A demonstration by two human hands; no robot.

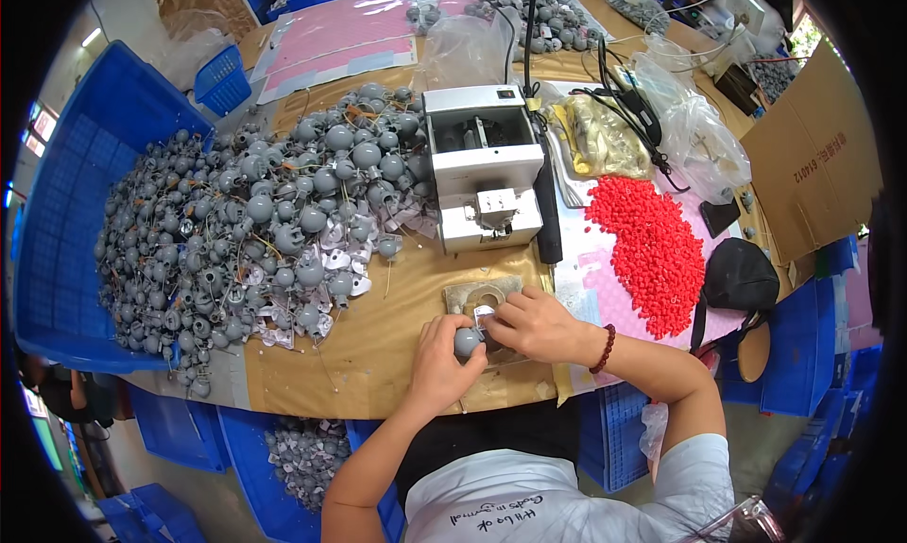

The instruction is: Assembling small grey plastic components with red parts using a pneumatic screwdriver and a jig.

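My left hand (pixel 442 364) is closed around a round grey ball-shaped part (pixel 468 343), thumb and fingers on its sides. Close against it, my right hand (pixel 537 327) has its fingers pinched together beside a small white piece (pixel 483 312) at the top of the ball. What sits between the right fingertips is hidden. Both hands rest over a worn square plate (pixel 457 296) with a round opening, at the front of the table. Just beyond it stands a white bench machine (pixel 482 169).
A big heap of grey ball parts (pixel 274 212) with wires spills from a blue bin (pixel 57 260) at the left. Small red pieces (pixel 652 250) lie piled at the right, near a black pouch (pixel 742 275) and a cardboard box (pixel 812 156). Bagged brass-coloured parts (pixel 605 137) lie behind.
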